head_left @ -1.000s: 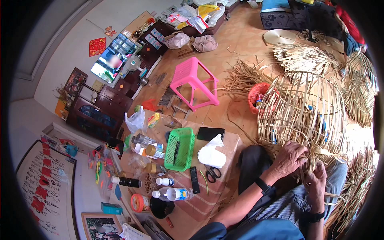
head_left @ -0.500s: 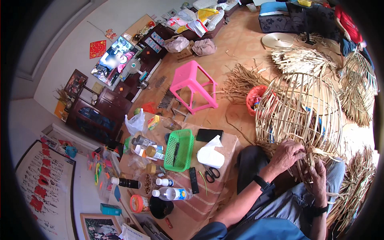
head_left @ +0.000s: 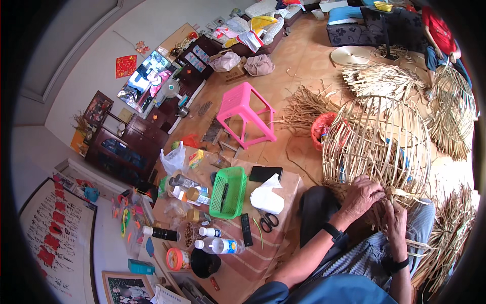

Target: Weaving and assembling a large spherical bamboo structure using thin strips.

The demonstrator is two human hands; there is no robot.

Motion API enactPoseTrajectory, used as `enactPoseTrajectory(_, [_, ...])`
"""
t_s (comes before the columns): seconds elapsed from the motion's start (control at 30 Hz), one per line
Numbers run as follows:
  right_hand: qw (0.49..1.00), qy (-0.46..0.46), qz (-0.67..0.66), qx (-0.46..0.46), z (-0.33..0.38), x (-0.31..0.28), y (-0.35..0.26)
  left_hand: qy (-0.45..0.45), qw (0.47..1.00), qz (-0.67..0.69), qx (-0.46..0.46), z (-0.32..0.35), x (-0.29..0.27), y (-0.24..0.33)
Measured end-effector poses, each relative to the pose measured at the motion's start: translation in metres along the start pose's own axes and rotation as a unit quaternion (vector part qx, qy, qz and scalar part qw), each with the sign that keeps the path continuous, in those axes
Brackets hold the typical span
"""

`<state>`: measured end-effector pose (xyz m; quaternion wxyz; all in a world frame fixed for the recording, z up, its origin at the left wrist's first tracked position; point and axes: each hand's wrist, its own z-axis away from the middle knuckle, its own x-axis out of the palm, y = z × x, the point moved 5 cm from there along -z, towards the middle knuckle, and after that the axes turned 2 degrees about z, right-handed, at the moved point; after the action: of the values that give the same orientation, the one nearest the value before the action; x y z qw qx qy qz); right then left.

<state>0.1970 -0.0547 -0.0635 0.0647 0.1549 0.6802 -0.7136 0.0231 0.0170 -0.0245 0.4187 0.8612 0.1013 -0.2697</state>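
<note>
So there's this big round woven bamboo frame [head_left: 377, 144], kind of a dome-shaped cage of thin strips, sitting on the person's lap and leaning away toward the floor. Both hands are working its near bottom edge: the left hand [head_left: 360, 197] is curled over the rim with its fingers pressing into the strips, and the right hand [head_left: 394, 222] is right beside it, just lower, pinching loose strips against the same rim. The hands nearly touch. Left of the knees is a cardboard box [head_left: 283, 238] used as a table, with a green basket [head_left: 229, 192], scissors [head_left: 269, 221] and a water bottle [head_left: 217, 245]. A pink stool [head_left: 245, 114] stands farther off.
</note>
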Motion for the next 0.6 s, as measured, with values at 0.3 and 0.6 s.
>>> enactPoseTrajectory(0.3, [0.995,0.008,0.074,-0.071,0.0,0.005,0.009,0.066,0.985,-0.156,0.002,-0.021,0.004,0.058])
enactPoseTrajectory(0.6, [0.994,0.0,0.089,-0.068,0.001,0.004,0.007,-0.026,0.987,-0.134,0.08,-0.036,0.027,0.047])
